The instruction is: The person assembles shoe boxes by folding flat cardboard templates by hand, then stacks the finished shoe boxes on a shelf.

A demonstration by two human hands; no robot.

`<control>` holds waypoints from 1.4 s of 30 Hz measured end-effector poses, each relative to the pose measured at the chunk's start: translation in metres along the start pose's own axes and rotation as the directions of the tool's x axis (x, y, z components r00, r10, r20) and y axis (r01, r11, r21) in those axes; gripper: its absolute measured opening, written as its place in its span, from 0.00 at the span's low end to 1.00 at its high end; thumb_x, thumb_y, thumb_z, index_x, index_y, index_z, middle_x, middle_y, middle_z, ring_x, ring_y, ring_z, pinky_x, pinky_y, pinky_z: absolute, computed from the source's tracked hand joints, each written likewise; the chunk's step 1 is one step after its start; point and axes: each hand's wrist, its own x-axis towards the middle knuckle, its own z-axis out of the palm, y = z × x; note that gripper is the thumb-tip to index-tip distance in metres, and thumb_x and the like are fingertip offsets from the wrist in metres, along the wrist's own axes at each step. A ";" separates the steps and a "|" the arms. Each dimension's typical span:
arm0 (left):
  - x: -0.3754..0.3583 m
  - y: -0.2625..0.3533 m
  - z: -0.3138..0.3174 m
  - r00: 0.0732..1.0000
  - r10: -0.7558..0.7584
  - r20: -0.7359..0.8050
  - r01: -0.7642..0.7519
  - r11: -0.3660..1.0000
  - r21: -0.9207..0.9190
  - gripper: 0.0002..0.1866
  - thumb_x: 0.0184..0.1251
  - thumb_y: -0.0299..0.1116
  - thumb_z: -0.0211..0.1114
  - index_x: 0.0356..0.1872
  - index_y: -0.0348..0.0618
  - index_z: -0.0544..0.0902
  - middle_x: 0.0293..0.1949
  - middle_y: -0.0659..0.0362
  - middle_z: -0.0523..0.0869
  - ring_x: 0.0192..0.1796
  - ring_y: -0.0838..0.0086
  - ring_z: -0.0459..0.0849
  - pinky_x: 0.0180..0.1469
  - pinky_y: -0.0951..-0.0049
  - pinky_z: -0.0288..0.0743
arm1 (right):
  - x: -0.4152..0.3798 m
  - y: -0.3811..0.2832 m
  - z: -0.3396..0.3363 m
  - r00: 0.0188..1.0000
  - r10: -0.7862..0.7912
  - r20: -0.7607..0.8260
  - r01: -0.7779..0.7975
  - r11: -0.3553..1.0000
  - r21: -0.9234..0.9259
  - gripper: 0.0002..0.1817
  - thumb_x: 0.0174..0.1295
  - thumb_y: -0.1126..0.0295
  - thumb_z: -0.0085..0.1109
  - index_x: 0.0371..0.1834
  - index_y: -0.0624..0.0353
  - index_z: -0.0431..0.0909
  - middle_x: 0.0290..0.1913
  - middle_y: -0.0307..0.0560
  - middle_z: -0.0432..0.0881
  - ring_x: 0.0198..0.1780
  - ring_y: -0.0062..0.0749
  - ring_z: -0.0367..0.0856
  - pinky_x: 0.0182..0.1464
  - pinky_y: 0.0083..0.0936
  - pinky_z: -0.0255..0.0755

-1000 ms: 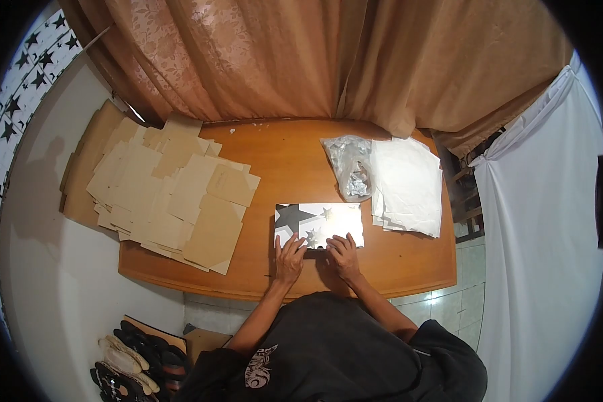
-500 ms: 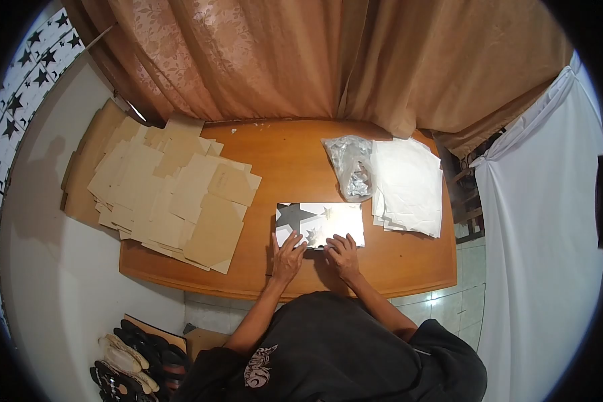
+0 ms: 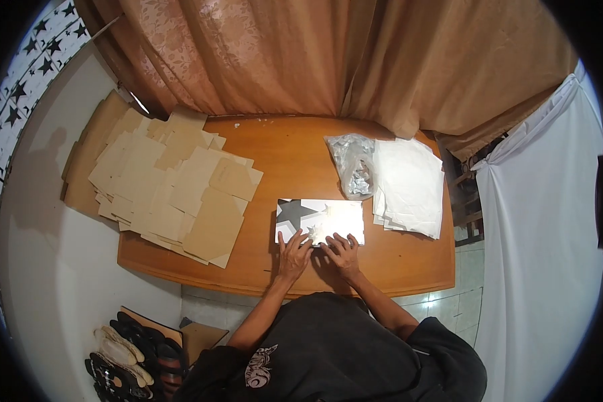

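Hardly anything's moved since a second ago: left hand (image 3: 293, 252) and right hand (image 3: 342, 252), each grip open, flat on the star-print sheet's (image 3: 320, 222) near edge. Cardboard pile (image 3: 174, 191) left, untouched.

A flat rectangular sheet of glossy silver paper printed with dark stars (image 3: 320, 220) lies face up on the wooden table (image 3: 281, 161), near its front edge, just left of a stack of white paper (image 3: 409, 184).
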 end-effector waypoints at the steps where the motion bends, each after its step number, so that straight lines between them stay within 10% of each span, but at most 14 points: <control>1: -0.001 -0.001 0.002 1.000 0.011 -0.017 -0.011 1.000 -0.002 0.13 0.59 0.32 0.76 0.45 0.45 0.88 0.52 0.59 0.85 0.68 0.63 0.77 0.76 0.30 0.43 | -0.001 -0.001 0.000 1.000 0.006 0.004 -0.006 1.000 0.011 0.26 0.53 0.64 0.71 0.59 0.41 0.82 0.63 0.37 0.80 0.67 0.36 0.74 0.70 0.57 0.56; 24: 0.003 -0.004 -0.001 0.999 -0.040 -0.010 0.039 0.998 -0.048 0.08 0.63 0.25 0.69 0.42 0.44 0.89 0.51 0.58 0.87 0.67 0.61 0.78 0.76 0.33 0.48 | 0.005 0.008 -0.006 1.000 0.024 0.016 -0.026 0.993 0.112 0.22 0.50 0.67 0.73 0.51 0.47 0.84 0.60 0.33 0.82 0.65 0.30 0.77 0.69 0.54 0.54; 42: 0.007 0.006 0.018 0.998 -0.016 -0.063 0.023 0.994 0.109 0.10 0.56 0.35 0.76 0.35 0.45 0.87 0.47 0.60 0.86 0.62 0.61 0.79 0.75 0.28 0.44 | 0.018 -0.002 -0.008 0.943 0.330 -0.029 -0.315 0.919 0.238 0.16 0.59 0.65 0.72 0.48 0.51 0.77 0.43 0.30 0.88 0.43 0.23 0.84 0.63 0.45 0.56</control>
